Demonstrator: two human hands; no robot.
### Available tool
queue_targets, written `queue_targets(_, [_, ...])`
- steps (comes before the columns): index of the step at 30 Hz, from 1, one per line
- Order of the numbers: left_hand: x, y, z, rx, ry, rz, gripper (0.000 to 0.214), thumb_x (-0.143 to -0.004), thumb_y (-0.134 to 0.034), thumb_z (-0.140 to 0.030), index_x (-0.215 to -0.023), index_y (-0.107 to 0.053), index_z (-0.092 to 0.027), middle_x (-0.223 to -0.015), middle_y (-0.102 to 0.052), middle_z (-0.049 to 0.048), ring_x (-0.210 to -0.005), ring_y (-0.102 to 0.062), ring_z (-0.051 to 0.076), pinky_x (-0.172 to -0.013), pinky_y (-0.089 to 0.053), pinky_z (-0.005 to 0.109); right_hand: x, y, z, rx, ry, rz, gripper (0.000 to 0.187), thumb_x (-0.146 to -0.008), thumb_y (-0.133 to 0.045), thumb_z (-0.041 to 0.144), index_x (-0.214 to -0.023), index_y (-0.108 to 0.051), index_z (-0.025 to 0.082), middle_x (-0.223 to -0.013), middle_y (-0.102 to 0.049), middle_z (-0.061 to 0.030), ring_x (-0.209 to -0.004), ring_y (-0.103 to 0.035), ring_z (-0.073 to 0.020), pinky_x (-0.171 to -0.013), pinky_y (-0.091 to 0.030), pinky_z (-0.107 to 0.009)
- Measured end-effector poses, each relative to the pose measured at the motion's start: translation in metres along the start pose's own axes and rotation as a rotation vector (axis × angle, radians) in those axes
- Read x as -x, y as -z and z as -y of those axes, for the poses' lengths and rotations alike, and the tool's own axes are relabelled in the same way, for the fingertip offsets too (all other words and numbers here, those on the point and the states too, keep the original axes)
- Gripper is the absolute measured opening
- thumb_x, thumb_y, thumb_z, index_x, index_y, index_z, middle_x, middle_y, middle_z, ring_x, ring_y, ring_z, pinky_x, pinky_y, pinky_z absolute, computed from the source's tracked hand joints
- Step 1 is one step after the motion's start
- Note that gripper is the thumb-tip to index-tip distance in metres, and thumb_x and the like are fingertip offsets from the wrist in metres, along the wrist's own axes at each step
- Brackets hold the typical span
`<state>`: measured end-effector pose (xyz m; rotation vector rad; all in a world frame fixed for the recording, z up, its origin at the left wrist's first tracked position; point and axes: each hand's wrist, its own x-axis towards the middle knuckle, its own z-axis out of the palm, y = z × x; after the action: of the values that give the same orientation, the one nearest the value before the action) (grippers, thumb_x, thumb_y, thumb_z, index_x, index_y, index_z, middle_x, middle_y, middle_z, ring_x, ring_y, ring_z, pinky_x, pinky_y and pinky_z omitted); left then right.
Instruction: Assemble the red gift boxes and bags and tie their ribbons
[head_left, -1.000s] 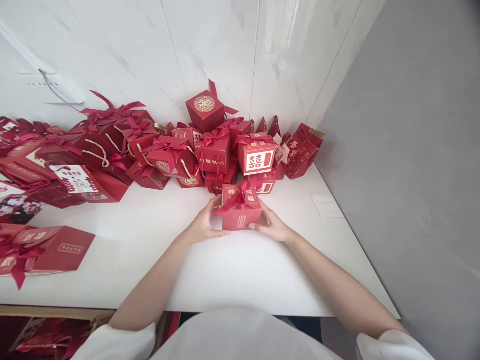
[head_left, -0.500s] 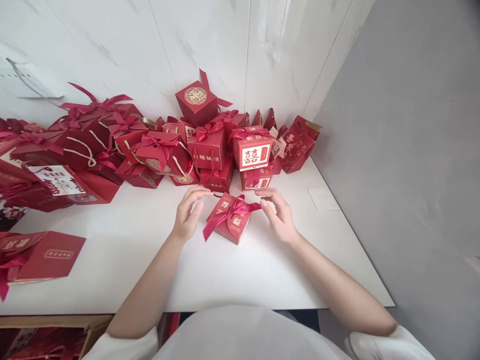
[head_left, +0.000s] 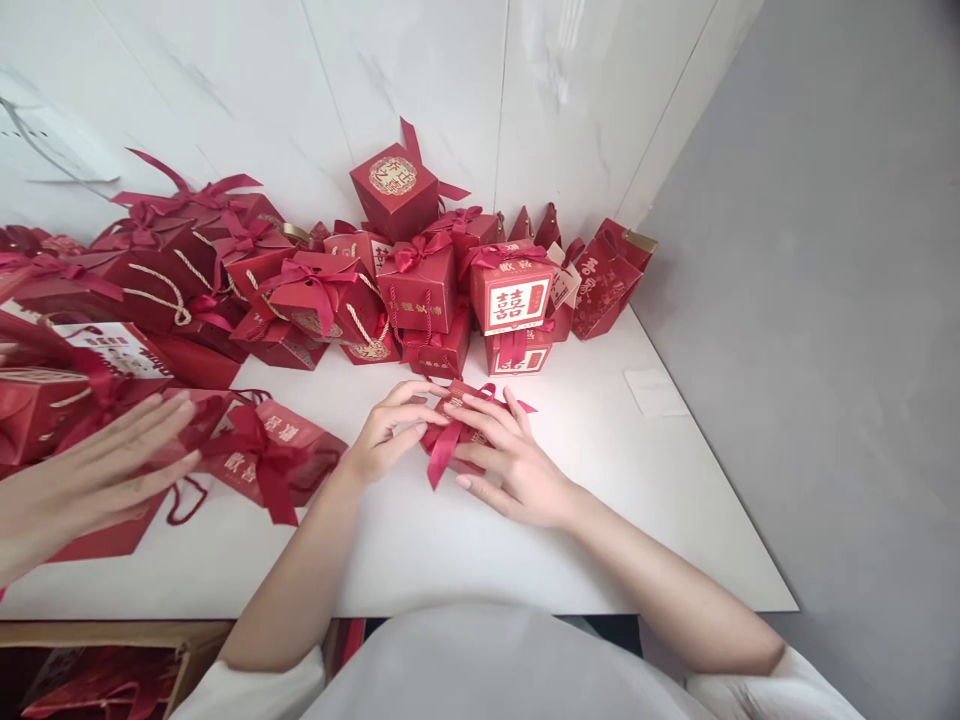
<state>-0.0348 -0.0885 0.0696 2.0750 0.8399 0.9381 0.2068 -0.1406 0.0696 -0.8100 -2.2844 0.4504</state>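
A small red gift box (head_left: pixel 460 398) with gold lettering lies on the white table in front of me, a magenta ribbon (head_left: pixel 443 455) tied round it. My right hand (head_left: pixel 517 465) is over the box with spread fingers and hides much of its top and bow. At the box's left side is my left hand (head_left: pixel 388 435), fingers stretched and slightly curved; its fingertips reach the box edge. Neither hand is closed round the box. Whether the right fingers press on it, I cannot tell.
Stacked red gift boxes (head_left: pixel 416 285) line the marble-patterned wall. At left, another person's hand (head_left: pixel 112 475) is beside a blurred ribboned box (head_left: pixel 281 450). An open cardboard carton (head_left: pixel 180 665) with red items sits below the table edge. A grey wall (head_left: pixel 817 330) stands at right.
My right hand has moved left, from beside the box to over it. My left hand has shifted slightly right. Another person's hand and more red boxes have appeared at left.
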Motion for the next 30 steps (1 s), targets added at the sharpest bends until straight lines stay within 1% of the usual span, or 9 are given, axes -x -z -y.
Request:
queue_targets(3, [-0.002,-0.003,-0.001,0.030,0.024,-0.026,0.029,-0.096,-0.049,-0.037,-0.095,-0.074,-0.022,-0.126,-0.062,0.0129,-0.117,-0.060,0.029,-0.104,-0.048,0.047,0.000,0.001,-0.003,-0.099,-0.056,0.020,0.049,-0.100,-0.048,0.039,-0.148,-0.042,0.029,-0.153,-0.045,-0.0075,-0.147,-0.033,-0.0285,-0.123,0.000,-0.063])
queue_targets(6, [-0.004,-0.006,-0.007,0.025,0.071,-0.057,0.033,-0.097,-0.048,-0.042,-0.092,-0.072,-0.021,-0.124,-0.062,0.0127,-0.120,-0.058,0.029,-0.109,-0.043,0.048,0.001,0.002,-0.006,-0.184,-0.180,-0.037,0.059,-0.101,-0.046,0.041,-0.156,-0.023,0.034,-0.152,-0.046,-0.0059,-0.145,-0.036,-0.0261,-0.123,-0.003,-0.063])
queue_targets(9, [-0.005,-0.011,-0.015,-0.029,0.100,-0.065,0.024,-0.091,-0.059,-0.043,-0.088,-0.067,-0.021,-0.128,-0.059,0.0106,-0.125,-0.053,0.029,-0.113,-0.038,0.048,0.002,0.003,-0.010,-0.215,-0.258,-0.078,0.056,-0.102,-0.043,0.042,-0.155,-0.024,0.039,-0.148,-0.048,-0.0036,-0.142,-0.040,-0.0237,-0.123,-0.004,-0.061])
queue_targets(11, [-0.005,-0.013,-0.019,-0.076,0.124,-0.049,0.016,-0.087,-0.065,-0.037,-0.086,-0.062,-0.021,-0.132,-0.056,0.0095,-0.128,-0.051,0.029,-0.114,-0.036,0.048,0.003,0.002,-0.012,-0.204,-0.265,-0.094,0.055,-0.102,-0.043,0.042,-0.154,-0.027,0.038,-0.148,-0.048,-0.0038,-0.142,-0.040,-0.0242,-0.123,-0.005,-0.061])
queue_targets(15, [-0.004,-0.010,-0.023,-0.110,0.149,0.007,0.005,-0.086,-0.057,-0.024,-0.083,-0.055,-0.021,-0.138,-0.052,0.0097,-0.133,-0.046,0.029,-0.114,-0.036,0.050,0.004,0.000,-0.018,-0.173,-0.280,-0.095,0.055,-0.102,-0.043,0.042,-0.154,-0.027,0.037,-0.146,-0.050,-0.0050,-0.140,-0.042,-0.0246,-0.123,-0.006,-0.062])
queue_targets(21, [-0.002,-0.005,-0.024,-0.119,0.189,0.092,0.004,-0.084,-0.055,-0.020,-0.082,-0.052,-0.021,-0.145,-0.047,0.0089,-0.141,-0.038,0.031,-0.115,-0.034,0.051,0.005,-0.004,-0.021,-0.157,-0.310,-0.120,0.054,-0.101,-0.043,0.043,-0.153,-0.029,0.039,-0.142,-0.053,-0.0049,-0.136,-0.047,-0.0244,-0.123,-0.012,-0.061])
queue_targets(24, [-0.001,-0.010,-0.024,-0.110,0.205,0.008,0.007,-0.085,-0.055,-0.018,-0.080,-0.052,-0.021,-0.143,-0.050,0.0073,-0.137,-0.043,0.029,-0.114,-0.036,0.050,0.006,-0.005,-0.021,-0.137,-0.293,-0.123,0.056,-0.101,-0.044,0.041,-0.154,-0.026,0.038,-0.142,-0.052,-0.0055,-0.135,-0.048,-0.0248,-0.123,-0.015,-0.060])
queue_targets(27, [-0.002,-0.018,-0.019,-0.072,0.203,-0.192,0.004,-0.085,-0.056,-0.018,-0.083,-0.055,-0.021,-0.132,-0.058,0.0077,-0.128,-0.052,0.027,-0.109,-0.042,0.048,0.007,-0.006,-0.021,-0.098,-0.278,-0.166,0.058,-0.100,-0.047,0.038,-0.155,-0.027,0.036,-0.140,-0.053,-0.0074,-0.132,-0.050,-0.0259,-0.121,-0.023,-0.058])
queue_targets(30, [-0.003,-0.023,-0.011,-0.062,0.224,-0.403,0.002,-0.086,-0.059,-0.021,-0.087,-0.057,-0.021,-0.117,-0.064,0.0078,-0.119,-0.059,0.026,-0.098,-0.050,0.044,0.008,-0.007,-0.021,-0.054,-0.265,-0.231,0.058,-0.099,-0.049,0.036,-0.154,-0.029,0.034,-0.128,-0.058,-0.0089,-0.123,-0.054,-0.0268,-0.116,-0.032,-0.056])
